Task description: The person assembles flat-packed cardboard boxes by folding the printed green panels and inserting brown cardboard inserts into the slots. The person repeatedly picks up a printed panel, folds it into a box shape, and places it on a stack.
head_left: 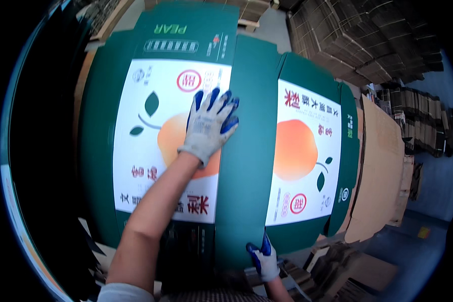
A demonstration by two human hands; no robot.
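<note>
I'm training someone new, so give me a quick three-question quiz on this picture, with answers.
1. Where on the green sheet is the right hand?
2. True or false: the left hand is clenched in a fist.
3. What is printed on the right white panel: (a) a fish, (b) an orange fruit, (c) a bicycle?

Key:
1. At its near edge.
2. False; it is spread open.
3. b

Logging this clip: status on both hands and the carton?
Left hand spread on green carton sheet. Right hand at its near edge. Brown cardboard to the right, apart from both hands.
</note>
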